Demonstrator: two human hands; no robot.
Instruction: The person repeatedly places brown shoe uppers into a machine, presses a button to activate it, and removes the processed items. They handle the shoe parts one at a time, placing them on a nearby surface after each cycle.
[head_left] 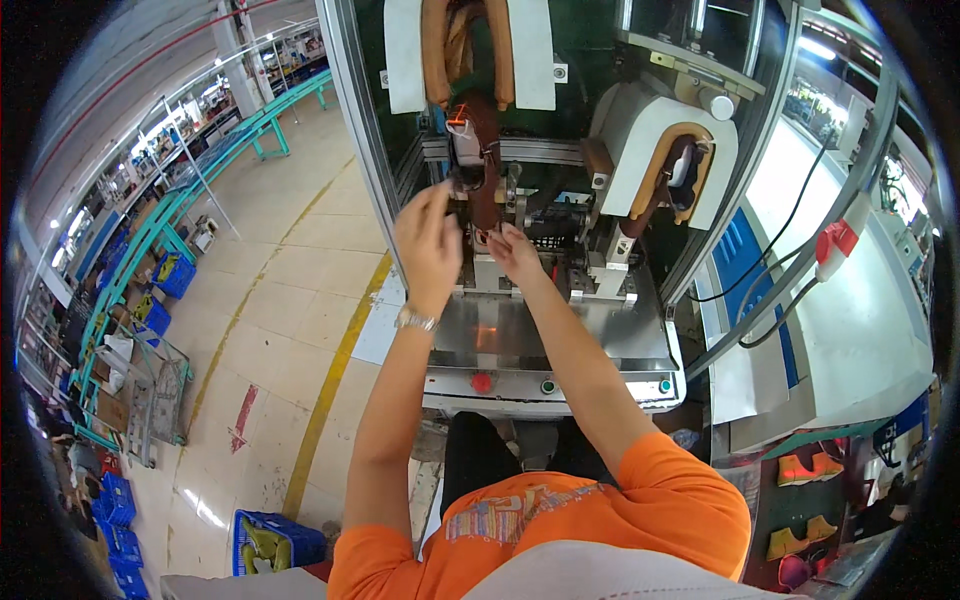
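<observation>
A dark brown shoe upper (485, 195) hangs over a pale form on the left station of a machine, under an arched white block with a tan pad (506, 55). An orange-red light mark falls near its top. My right hand (515, 253) pinches the lower end of the upper between thumb and fingers. Beside the upper, on its left, my left hand (428, 240) is raised with its fingers stretched out, slightly blurred; whether the fingertips touch it, I cannot tell. Another dark brown upper (645, 212) sits in the tan pad of the right station (660, 150).
A red button (481, 382) and green buttons (548, 386) line the machine's front edge. Metal posts frame both sides. A blue basket (275, 540) stands on the floor at lower left. Orange shoes (808, 468) lie on a rack at right. A green conveyor (180, 205) runs far left.
</observation>
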